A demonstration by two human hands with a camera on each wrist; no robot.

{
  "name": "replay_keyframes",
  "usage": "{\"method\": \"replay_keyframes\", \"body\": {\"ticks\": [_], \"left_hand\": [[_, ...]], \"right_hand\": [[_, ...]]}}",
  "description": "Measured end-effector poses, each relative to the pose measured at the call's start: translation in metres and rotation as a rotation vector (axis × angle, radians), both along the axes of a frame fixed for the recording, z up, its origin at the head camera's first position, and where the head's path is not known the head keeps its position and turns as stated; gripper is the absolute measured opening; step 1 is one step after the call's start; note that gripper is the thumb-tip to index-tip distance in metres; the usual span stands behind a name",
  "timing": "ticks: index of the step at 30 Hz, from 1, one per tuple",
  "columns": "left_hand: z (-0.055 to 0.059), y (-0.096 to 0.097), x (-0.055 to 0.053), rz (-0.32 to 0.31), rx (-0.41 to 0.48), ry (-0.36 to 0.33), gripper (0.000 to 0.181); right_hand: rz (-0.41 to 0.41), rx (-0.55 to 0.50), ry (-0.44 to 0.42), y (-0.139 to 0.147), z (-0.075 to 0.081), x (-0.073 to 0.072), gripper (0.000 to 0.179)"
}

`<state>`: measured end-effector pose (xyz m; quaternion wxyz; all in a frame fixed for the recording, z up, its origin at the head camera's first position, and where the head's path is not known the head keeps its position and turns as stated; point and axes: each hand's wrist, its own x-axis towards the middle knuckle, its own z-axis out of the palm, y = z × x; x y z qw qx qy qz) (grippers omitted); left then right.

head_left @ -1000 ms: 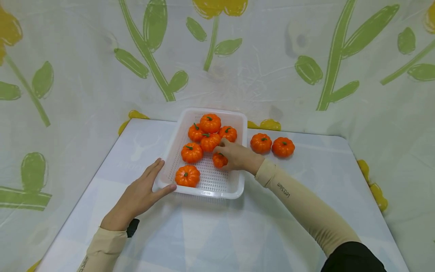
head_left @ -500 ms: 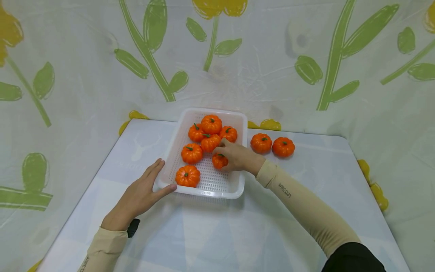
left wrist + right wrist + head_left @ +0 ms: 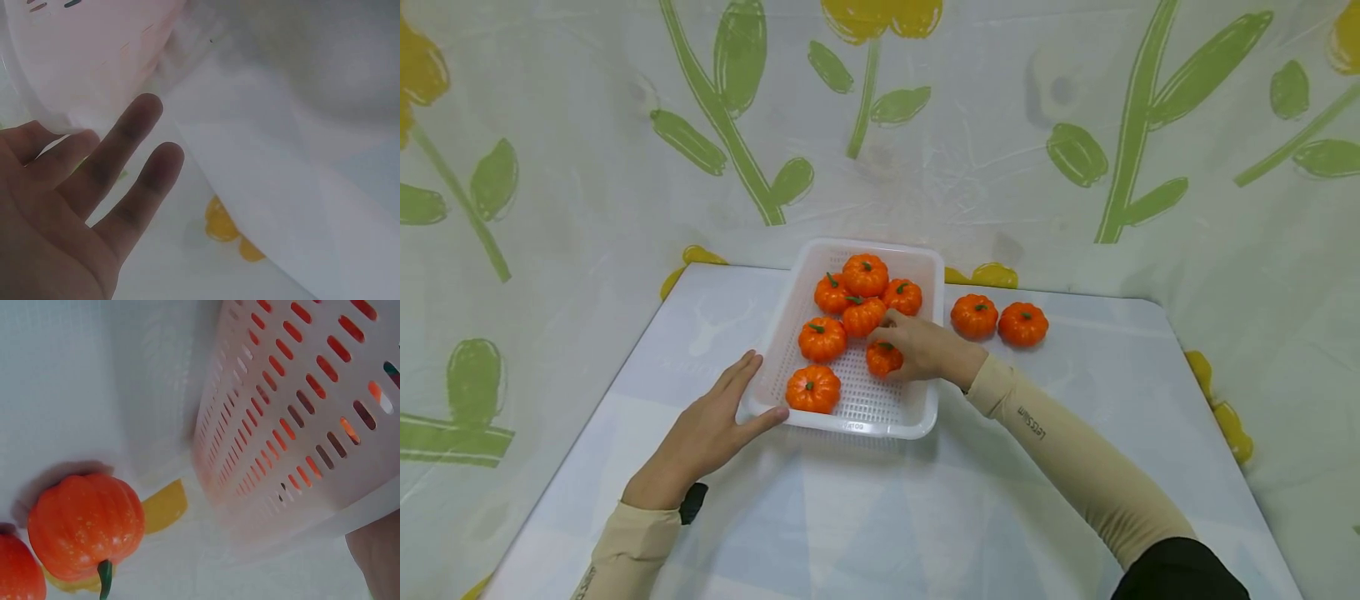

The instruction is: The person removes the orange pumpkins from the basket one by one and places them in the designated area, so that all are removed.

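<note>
A white plastic basket [image 3: 917, 427] with slotted walls holds several orange toy pumpkins, clustered toward its far end. Inside it, my right hand [image 3: 928, 346] reaches over the right rim and grips a small pumpkin [image 3: 882, 360], partly covered by the fingers. My left hand [image 3: 711, 429] lies at the near left corner with fingers spread, thumb on the rim. In the left wrist view, the left hand's fingers [image 3: 140, 115] extend along the basket wall [image 3: 81, 69]. The right wrist view shows the basket's outer side [image 3: 337, 481], while most of the right hand is hidden.
Two more pumpkins, a left one [image 3: 974, 317] and a right one [image 3: 1023, 324], sit on the table right of the basket. The white table [image 3: 865, 517] backs onto a curtain [image 3: 970, 125] printed with flowers.
My right hand and the small pumpkin have shifted slightly toward the near side of the basket. The left hand stays at the basket's corner.
</note>
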<state>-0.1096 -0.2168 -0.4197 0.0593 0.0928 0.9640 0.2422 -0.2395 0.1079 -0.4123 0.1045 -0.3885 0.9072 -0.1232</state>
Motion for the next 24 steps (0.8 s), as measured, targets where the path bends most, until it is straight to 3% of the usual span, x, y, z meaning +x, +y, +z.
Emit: {"method": "replay_keyframes", "body": {"ticks": [10, 24], "left_hand": [[-0.001, -0.002, 0.001, 0.000, 0.003, 0.001, 0.102], [-0.003, -0.001, -0.001, -0.005, 0.009, 0.009, 0.102]], "right_hand": [[0.027, -0.016, -0.016, 0.000, 0.003, 0.005, 0.054], [0.006, -0.037, 0.005, 0.005, 0.006, 0.013, 0.057]]}}
